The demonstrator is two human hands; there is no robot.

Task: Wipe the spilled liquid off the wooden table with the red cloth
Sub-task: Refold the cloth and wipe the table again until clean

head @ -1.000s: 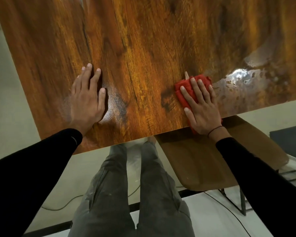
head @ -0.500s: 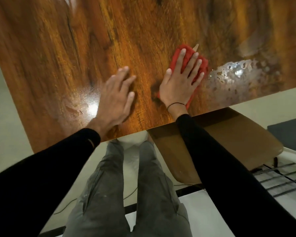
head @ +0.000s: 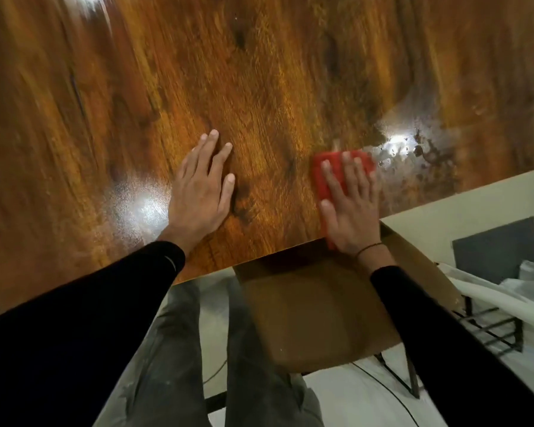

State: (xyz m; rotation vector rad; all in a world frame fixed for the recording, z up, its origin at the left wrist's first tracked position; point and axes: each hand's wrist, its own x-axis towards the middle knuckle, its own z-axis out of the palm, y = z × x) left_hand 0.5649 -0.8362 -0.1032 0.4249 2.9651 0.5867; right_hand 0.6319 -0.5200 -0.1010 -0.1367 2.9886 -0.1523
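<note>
My right hand [head: 350, 208] lies flat on the red cloth [head: 324, 177], pressing it onto the wooden table [head: 259, 87] near the front edge. Most of the cloth is hidden under my palm; its far and left parts show. The spilled liquid [head: 413, 149] glistens as a patchy wet film just right of and beyond the cloth, reaching toward the table's right edge. My left hand [head: 202, 189] rests flat on the table with fingers spread, holding nothing, a hand's width left of the cloth.
A brown chair seat [head: 315, 309] stands under the table's front edge, below my right hand. A bright glare spot [head: 145, 204] sits left of my left hand. My grey trouser legs [head: 173, 365] are below. A black wire rack [head: 490, 331] and white sheeting lie at right.
My right hand has pulled the cloth back toward the front edge and to the right, closer to the spill. The left hand stays flat; the view has shifted and blurred.
</note>
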